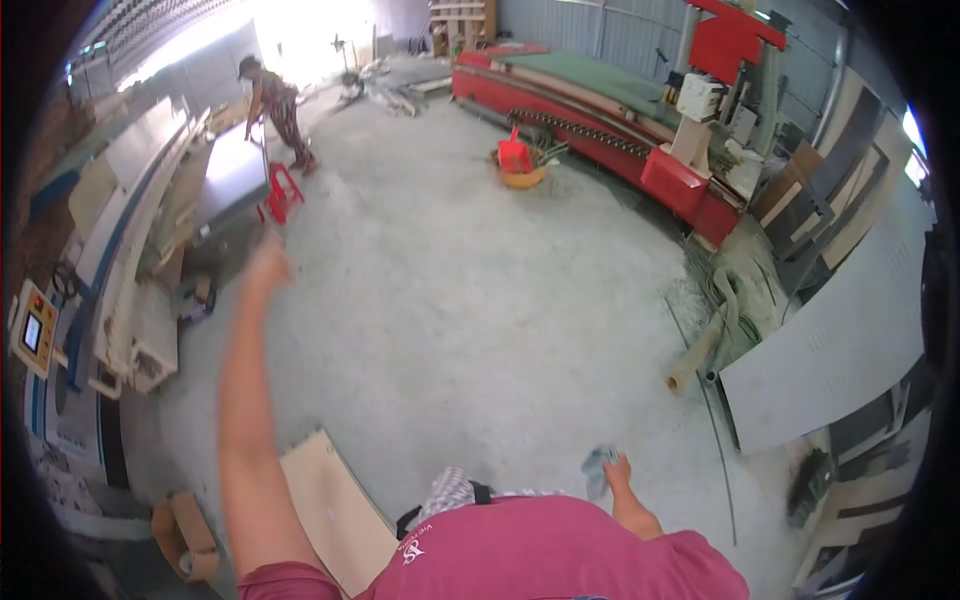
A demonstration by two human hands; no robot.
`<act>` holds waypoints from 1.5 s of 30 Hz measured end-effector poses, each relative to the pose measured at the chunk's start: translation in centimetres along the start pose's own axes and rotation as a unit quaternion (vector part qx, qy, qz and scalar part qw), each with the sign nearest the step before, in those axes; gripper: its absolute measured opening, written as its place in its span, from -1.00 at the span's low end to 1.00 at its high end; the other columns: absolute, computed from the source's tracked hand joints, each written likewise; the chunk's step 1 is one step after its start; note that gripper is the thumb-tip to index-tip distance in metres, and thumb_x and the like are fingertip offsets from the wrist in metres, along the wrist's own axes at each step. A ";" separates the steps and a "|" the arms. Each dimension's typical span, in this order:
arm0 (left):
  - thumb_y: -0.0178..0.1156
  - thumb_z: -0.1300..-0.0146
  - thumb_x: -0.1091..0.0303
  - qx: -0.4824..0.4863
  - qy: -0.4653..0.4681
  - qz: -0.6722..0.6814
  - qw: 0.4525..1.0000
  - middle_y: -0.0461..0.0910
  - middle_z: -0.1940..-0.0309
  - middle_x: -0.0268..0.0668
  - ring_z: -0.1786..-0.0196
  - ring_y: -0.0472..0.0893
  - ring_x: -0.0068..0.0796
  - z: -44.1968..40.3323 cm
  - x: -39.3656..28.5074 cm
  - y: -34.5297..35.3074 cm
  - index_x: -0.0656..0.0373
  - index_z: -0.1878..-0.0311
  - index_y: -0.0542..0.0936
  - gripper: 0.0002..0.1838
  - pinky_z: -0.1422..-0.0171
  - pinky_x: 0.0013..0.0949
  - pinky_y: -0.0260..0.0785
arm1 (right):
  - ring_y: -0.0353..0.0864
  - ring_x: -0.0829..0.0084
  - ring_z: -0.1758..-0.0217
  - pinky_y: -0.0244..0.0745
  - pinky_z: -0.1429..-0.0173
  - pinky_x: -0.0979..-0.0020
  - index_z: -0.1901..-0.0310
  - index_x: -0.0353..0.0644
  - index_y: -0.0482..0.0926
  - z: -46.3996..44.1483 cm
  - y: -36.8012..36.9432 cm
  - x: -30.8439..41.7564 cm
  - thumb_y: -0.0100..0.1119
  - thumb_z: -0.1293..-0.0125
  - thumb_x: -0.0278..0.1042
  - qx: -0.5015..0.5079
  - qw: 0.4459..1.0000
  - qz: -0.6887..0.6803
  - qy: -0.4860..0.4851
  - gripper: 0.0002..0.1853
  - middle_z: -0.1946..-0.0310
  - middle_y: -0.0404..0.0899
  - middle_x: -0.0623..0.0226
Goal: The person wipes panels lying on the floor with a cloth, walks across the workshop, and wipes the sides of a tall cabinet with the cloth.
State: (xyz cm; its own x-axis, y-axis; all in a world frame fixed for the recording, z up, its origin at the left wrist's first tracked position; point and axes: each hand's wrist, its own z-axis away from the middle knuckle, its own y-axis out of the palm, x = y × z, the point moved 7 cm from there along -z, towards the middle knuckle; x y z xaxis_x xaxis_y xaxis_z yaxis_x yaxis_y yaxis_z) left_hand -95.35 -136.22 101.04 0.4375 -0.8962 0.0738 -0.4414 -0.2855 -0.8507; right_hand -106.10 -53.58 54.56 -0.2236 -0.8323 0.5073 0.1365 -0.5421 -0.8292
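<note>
My left arm reaches forward, and my left hand [268, 265] is smeared by motion, so its fingers cannot be made out. In the view it appears just below a red plastic stool [281, 195], which stands well beyond it on the floor. Down by my right side, my right hand [619, 470] is closed on a crumpled grey-blue cloth [598, 472]. The cloth hangs from the fingers above the concrete floor.
Another person [275, 110] stands by a pale panel [232, 172] on the left machine. A red machine [590, 120] runs along the right, with a yellow basin [524, 180] before it. Hoses [722, 315] and leaning boards [830, 350] line the right. A board [335, 505] lies near my feet.
</note>
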 end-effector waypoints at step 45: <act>-0.03 -0.09 0.41 0.138 -0.043 0.297 0.944 0.50 0.27 -0.05 0.26 0.48 -0.20 -34.4 -13.1 35.5 0.16 -0.30 0.11 -0.36 0.13 -0.22 0.35 | 0.37 -0.02 -0.07 0.28 -0.15 0.17 -0.13 -0.25 0.28 -25.5 7.6 21.6 0.07 0.12 -0.33 -0.002 0.966 0.036 0.256 -0.36 0.02 0.38 -0.14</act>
State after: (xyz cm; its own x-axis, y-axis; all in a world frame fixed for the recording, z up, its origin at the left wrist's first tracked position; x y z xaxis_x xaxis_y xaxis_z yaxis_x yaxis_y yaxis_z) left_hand -143.66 -146.30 87.75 0.2437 -0.8363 -0.4912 -0.4130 0.3688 -0.8327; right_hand -134.55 -72.74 53.25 -0.6615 -0.7011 0.2662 0.1658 -0.4829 -0.8599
